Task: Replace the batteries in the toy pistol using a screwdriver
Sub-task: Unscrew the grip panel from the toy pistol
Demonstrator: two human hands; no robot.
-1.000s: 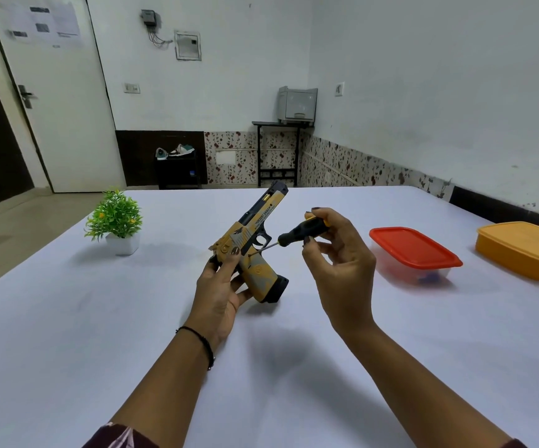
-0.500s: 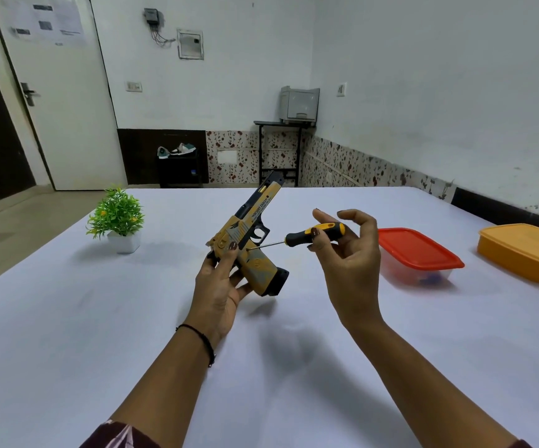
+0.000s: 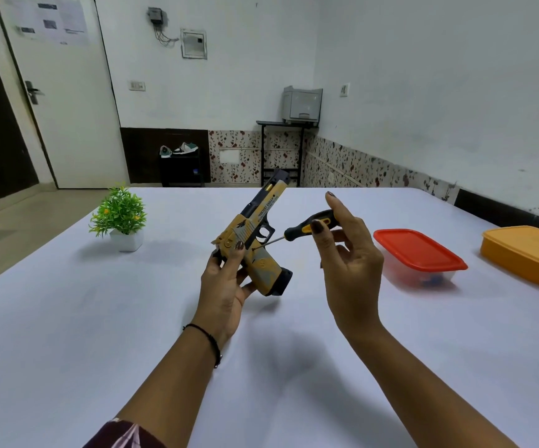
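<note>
A tan and black toy pistol [image 3: 255,237] is held above the white table, barrel pointing up and away. My left hand [image 3: 226,282] grips its rear and grip from behind. My right hand [image 3: 345,253] pinches the black and yellow handle of a small screwdriver [image 3: 306,226] between thumb and fingers, the index finger pointing up. The screwdriver's thin metal shaft runs down left, its tip resting on the pistol's grip just below the trigger guard.
A small green plant in a white pot [image 3: 122,218] stands at the left of the table [image 3: 100,318]. A clear box with a red lid [image 3: 420,250] and an orange box [image 3: 526,250] sit to the right.
My right hand's fingers have shifted along the screwdriver handle, the index finger lifting up. The pistol and the left hand have stayed about where they were.
</note>
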